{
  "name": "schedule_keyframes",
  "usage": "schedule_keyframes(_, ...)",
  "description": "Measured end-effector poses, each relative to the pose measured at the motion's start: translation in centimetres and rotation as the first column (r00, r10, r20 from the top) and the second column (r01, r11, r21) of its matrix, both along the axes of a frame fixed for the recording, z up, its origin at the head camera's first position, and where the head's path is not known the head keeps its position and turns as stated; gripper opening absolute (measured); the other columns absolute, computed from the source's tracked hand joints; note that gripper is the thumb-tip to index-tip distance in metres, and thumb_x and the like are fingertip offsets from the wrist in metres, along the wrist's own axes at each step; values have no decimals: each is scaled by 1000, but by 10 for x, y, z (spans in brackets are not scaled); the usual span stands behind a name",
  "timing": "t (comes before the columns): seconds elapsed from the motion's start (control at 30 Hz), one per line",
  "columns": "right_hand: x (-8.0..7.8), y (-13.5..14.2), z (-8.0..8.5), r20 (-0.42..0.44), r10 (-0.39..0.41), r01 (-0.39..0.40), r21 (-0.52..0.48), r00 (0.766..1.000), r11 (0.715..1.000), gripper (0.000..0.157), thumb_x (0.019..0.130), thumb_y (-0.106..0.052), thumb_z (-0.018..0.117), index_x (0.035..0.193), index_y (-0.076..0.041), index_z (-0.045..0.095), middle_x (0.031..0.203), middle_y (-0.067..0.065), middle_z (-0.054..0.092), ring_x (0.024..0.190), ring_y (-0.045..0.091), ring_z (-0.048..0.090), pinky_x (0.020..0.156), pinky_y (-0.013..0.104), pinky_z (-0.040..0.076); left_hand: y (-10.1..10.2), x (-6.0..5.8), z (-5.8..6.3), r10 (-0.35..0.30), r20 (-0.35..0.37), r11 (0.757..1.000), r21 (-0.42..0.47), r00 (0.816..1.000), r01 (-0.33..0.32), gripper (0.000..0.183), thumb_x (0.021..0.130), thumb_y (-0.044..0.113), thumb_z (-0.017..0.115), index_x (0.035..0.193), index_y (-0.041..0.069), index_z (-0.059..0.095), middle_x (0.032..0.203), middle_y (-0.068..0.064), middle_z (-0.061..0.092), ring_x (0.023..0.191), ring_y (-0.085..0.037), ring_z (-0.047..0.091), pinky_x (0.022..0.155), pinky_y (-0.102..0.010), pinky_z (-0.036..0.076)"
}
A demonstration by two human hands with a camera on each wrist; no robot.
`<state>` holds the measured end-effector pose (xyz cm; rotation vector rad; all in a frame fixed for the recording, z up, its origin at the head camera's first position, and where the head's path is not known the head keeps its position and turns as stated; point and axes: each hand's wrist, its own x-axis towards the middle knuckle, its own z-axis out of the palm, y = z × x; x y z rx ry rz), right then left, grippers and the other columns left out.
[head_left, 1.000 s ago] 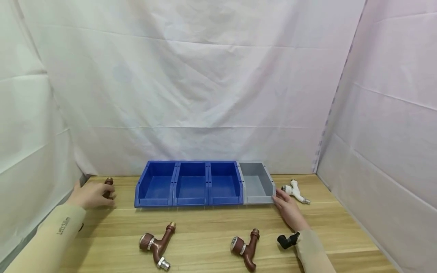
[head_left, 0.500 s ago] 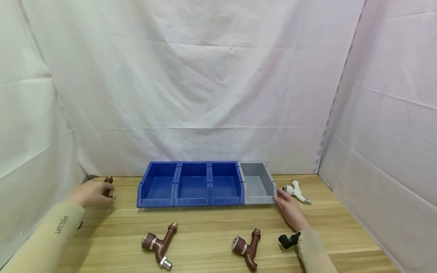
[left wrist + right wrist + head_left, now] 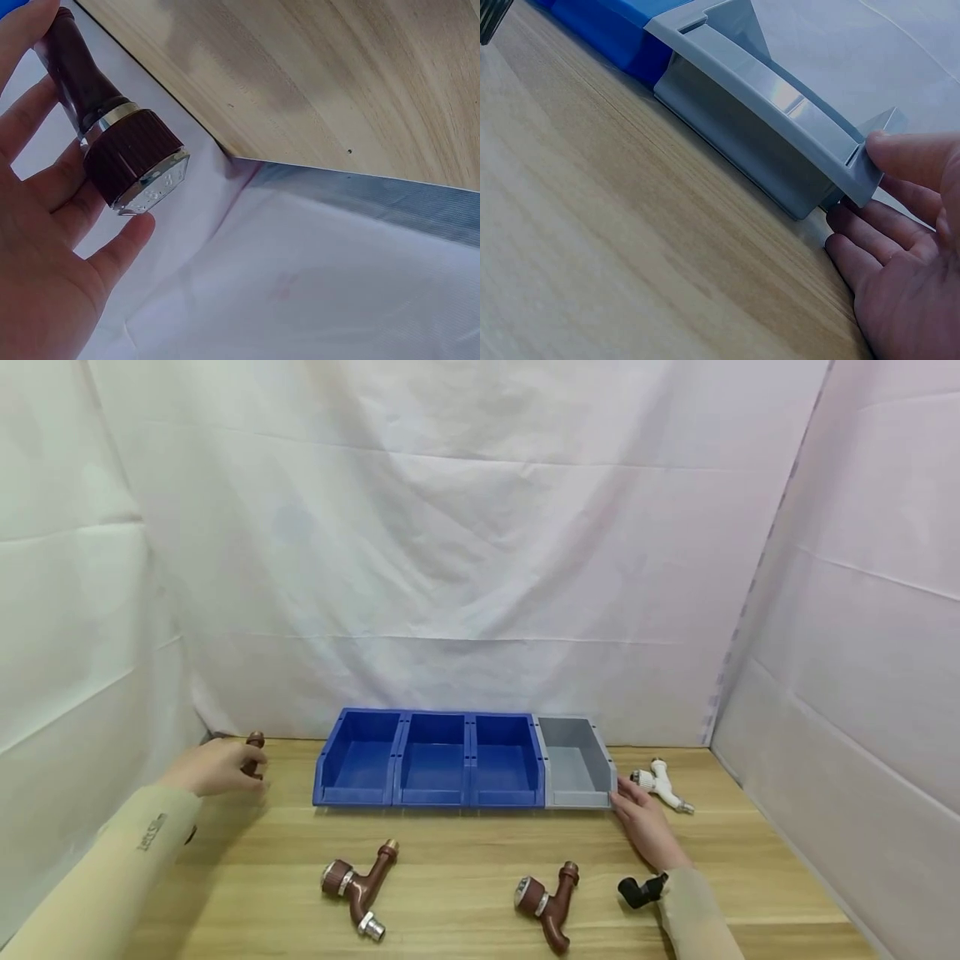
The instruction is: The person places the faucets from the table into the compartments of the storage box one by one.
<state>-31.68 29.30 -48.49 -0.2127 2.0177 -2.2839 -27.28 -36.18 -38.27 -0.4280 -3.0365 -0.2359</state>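
At the table's far left, my left hand (image 3: pixel 217 767) holds a brown tap (image 3: pixel 255 753). Up close in the left wrist view, the thumb lies on the tap's narrow body and the fingers are behind its ribbed knob (image 3: pixel 135 157). On the other side, my right hand (image 3: pixel 647 822) grips the front right corner of the grey bin (image 3: pixel 577 797); the right wrist view has the thumb on the rim and fingers under the corner. Joined to that bin is a row of blue bins (image 3: pixel 431 797). The bins' visible insides hold nothing.
Two brown taps, a left one (image 3: pixel 362 890) and a right one (image 3: pixel 551 910), lie on the wooden table (image 3: pixel 450 860) in front. A white tap (image 3: pixel 662 783) lies beyond my right hand. A black elbow-shaped piece (image 3: pixel 642 891) is beside the right sleeve. White cloth (image 3: pixel 480 568) encloses the table.
The whole head view has shifted and tilted slightly, carrying everything a little to the right in it. Both hands keep their places on the tap and the grey bin.
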Motion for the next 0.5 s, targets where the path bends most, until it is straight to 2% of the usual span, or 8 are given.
schedule_keyframes(0.27, 2, 3, 0, 9, 14, -14, -10, 1000, 1000, 61, 90, -10, 48, 139, 3, 15, 141, 21, 18, 128, 28, 19, 88, 14, 35, 2, -2, 4, -8, 19, 1000, 20, 1000, 8, 54, 63, 54, 70, 96, 11, 67, 93, -8, 63, 83, -28, 58, 70, -44, 43)
schedule_keyframes(0.5, 1, 2, 2, -5, 5, -5, 6, 1000, 1000, 60, 90, -12, 49, 138, 3, 17, 139, 21, 20, 127, 28, 21, 89, 16, 35, -1, -2, 5, -21, -6, 1000, 13, 1000, 21, 50, 62, 55, 69, 92, 15, 68, 90, -6, 64, 81, -26, 58, 70, -43, 43)
